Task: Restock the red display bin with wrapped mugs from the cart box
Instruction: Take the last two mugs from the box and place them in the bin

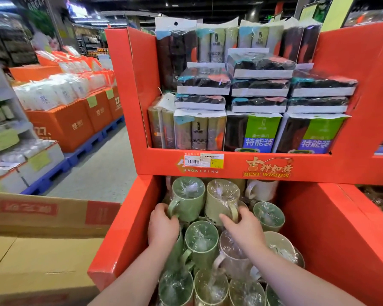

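The red display bin (124, 230) in front of me holds several plastic-wrapped mugs, green, cream and pale pink. My left hand (163, 228) grips the handle of a green mug (189, 198) at the back of the pile. My right hand (243, 230) holds the handle side of a cream mug (221, 200) lettered in black, right beside the green one. Both mugs stand on top of other mugs. Another green wrapped mug (201, 241) lies between my forearms. The cart box (38, 244), brown cardboard, is at the lower left.
Above the bin, a red shelf (252, 166) carries stacked packs of bags and overhangs the bin's back. Orange boxes of white packs (60, 120) on blue pallets line the aisle to the left. Grey floor (97, 168) runs between.
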